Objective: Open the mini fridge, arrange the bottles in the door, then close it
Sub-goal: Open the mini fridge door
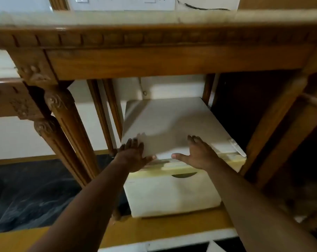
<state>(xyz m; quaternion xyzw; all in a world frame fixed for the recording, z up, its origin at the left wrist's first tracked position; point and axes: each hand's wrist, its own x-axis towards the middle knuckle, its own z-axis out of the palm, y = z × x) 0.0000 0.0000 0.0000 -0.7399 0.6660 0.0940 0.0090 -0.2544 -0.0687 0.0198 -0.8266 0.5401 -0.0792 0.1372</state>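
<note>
A white mini fridge (172, 117) stands under a carved wooden console table. Its door (172, 195) is closed, with a dark recessed handle notch (184, 175) at the door's top edge. My left hand (134, 155) rests on the fridge's front left top corner, fingers spread, thumb along the front edge. My right hand (199, 153) lies flat on the top near the front, fingers spread, thumb pointing left. Neither hand holds anything. No bottles are in view.
The wooden table (154, 60) frames the fridge, with a carved leg (68, 135) at the left and a wooden post (274, 133) at the right. A hinge cover (236, 147) sits on the fridge's front right corner. Dark patterned floor lies at the left.
</note>
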